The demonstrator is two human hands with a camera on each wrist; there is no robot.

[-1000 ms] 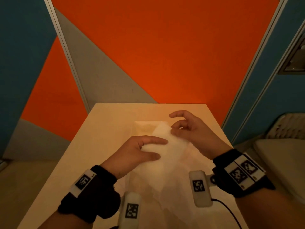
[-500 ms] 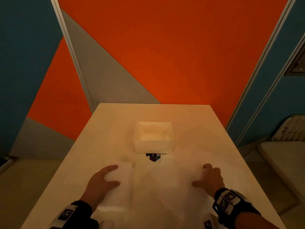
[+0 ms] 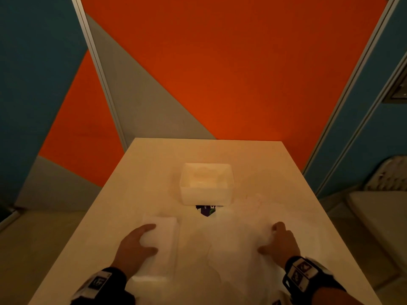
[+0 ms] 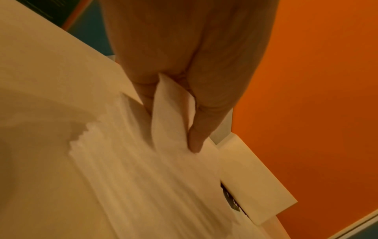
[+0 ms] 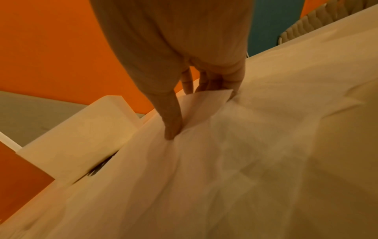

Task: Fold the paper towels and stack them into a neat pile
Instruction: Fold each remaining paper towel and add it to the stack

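Head view. Landmark: the white box [image 3: 206,183] at mid-table [image 3: 136,172]. The folded towel [image 3: 161,241] lies nearer the person than the box and to its left. The left hand [image 3: 134,246] lies over its near-left part, forefinger and thumb spread onto the paper. The loose towels [image 3: 231,249] spread nearer than the box and to its right, and the right hand [image 3: 279,243] rests on their right edge with fingers bent. A dark printed scrap [image 3: 207,210] shows just under the box's near side.

Risk, as judged: the sheets are thin and overlapping, so a lift on the right may bring up more than one, or drag the heap toward the folded towel and knock it askew. If the left hand slips sideways, the fold may spring open.

Left wrist view. The left hand [image 4: 184,64] reaches forward and down; its thumb and forefinger pinch a raised flap of the folded towel [image 4: 171,116], with the box [image 4: 253,181] off to the right.

Right wrist view. The right hand [image 5: 184,72] has its thumb pressed down on the loose towels [image 5: 235,153] while the other fingers curl behind a lifted corner, pinching it. The box [image 5: 81,129] lies to the left. The picture is blurred, so I cannot tell how many layers are caught.
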